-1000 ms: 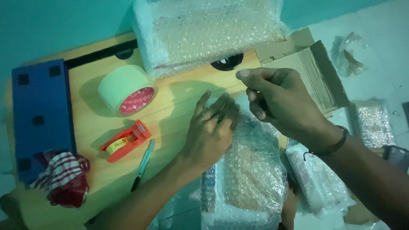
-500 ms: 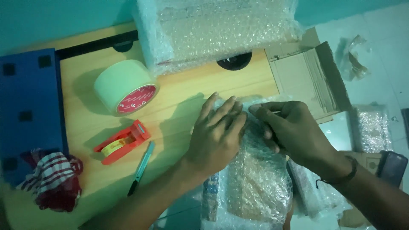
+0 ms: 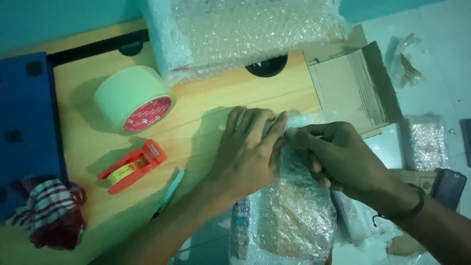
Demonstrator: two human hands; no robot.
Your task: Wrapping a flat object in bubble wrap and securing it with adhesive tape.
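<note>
A bubble-wrapped bundle (image 3: 289, 216) sits at about 6 o'clock in the picture, at the near edge of the wooden worktop (image 3: 206, 103). Both hands are on its top end. The left hand (image 3: 248, 147) lies flat, fingers straight and close together, pressing down on the wrap. The right hand (image 3: 338, 157) is curled around the bundle from the 3 o'clock side, gripping the wrap, and its fingertips meet the left fingertips at the top. A dark band is on the right wrist.

At 10 o'clock from the hands stands a big pale green roll of tape (image 3: 133, 98) with a red middle. Just below it, at 9 o'clock from the hands, lies a small red tape holder (image 3: 131, 166). A teal pen (image 3: 169, 192) lies near the left arm, close to the worktop edge. At 12 o'clock there is a large roll of bubble wrap (image 3: 245, 32). A flat cardboard box (image 3: 348, 86) lies at 2 o'clock, hanging off the worktop end. A blue box (image 3: 27, 113) is far out at 9 o'clock, and a striped cloth (image 3: 49, 211) sits at 8 o'clock. More wrapped packs (image 3: 427, 142) lie on the floor at 3 o'clock.
</note>
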